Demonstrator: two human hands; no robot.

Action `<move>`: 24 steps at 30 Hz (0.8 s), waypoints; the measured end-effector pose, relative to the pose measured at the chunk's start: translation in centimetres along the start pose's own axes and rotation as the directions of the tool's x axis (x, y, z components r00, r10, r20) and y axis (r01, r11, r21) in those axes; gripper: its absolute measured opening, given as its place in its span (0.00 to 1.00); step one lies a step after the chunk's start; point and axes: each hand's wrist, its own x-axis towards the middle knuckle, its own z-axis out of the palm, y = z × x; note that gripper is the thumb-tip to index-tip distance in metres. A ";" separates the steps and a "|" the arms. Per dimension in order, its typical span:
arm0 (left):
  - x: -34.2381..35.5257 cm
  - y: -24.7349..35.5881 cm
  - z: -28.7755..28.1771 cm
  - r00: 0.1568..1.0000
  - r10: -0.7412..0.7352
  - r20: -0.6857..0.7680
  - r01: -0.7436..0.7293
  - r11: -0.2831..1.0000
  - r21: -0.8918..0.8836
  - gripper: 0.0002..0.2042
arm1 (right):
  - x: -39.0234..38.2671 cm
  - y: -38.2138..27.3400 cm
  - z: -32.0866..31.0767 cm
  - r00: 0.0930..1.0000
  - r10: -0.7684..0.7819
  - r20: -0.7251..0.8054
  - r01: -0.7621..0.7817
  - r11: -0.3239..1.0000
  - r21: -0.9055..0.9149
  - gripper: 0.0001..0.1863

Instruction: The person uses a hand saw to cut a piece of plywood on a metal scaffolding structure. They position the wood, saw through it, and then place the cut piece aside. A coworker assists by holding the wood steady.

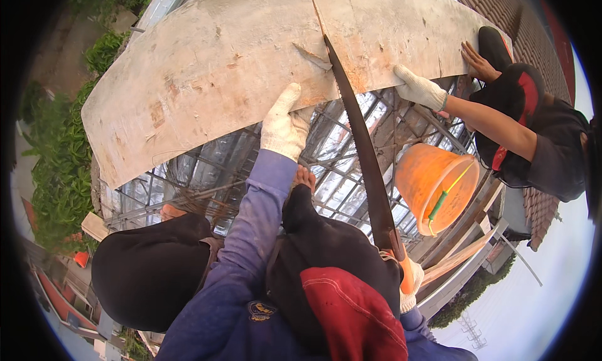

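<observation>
Saw slants across the near edge of a weathered board, its tip at the end of a long cut. The worker's gloved right hand is wrapped round the orange handle; the left hand grips the board's edge. A co-worker's gloved hand rests on the board, near an orange bucket above metal bars.

Green foliage lies left, brown roof tiles and pale daylit sky right.
</observation>
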 end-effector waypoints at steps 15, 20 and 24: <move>-0.7 0.1 0.8 0.999 0.035 -0.040 -0.038 0.997 -0.063 0.20 | -0.4 -1.3 -1.1 0.997 -0.059 -0.046 0.047 0.972 -0.228 0.20; -1.0 -1.2 0.7 1.000 -0.012 0.005 0.012 0.999 -0.032 0.20 | 16.6 -5.0 4.3 1.000 -0.005 -0.030 0.022 0.802 0.597 0.08; 0.3 0.0 0.3 0.998 -0.069 0.011 0.069 0.993 -0.091 0.20 | 16.2 -6.5 2.9 0.995 0.078 0.054 -0.095 0.812 0.575 0.07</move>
